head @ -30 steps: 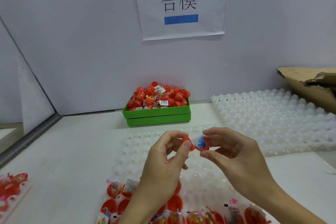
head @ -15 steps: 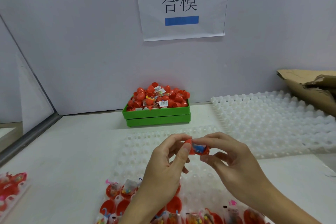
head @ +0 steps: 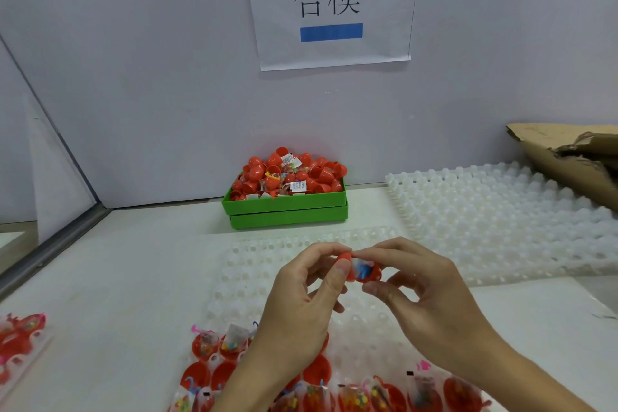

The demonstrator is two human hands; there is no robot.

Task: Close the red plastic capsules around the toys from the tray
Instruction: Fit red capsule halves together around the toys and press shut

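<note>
- Head view: the left hand (head: pixel 301 298) pinches one half of a red capsule (head: pixel 363 269) and the right hand (head: pixel 431 294) pinches the other half, both raised above the white tray (head: pixel 267 264) on the desk (head: pixel 117 278).
- The two halves are nearly together but not yet snapped; a bagged blue toy (head: pixel 363 268) shows in the gap between them.
- Done so far, by my reading: the green bin (head: pixel 287 211) at the back wall is heaped with red capsules, many looking closed.
- Left to do: open red halves with bagged toys (head: pixel 234 344) fill the tray's near rows, and a few more lie at the left edge (head: pixel 20 338).
- A second white tray (head: pixel 501 221) lies to the right, beside torn cardboard (head: pixel 568 160).
- Judged overall, this capsule is one press from shut, with many rows waiting.
</note>
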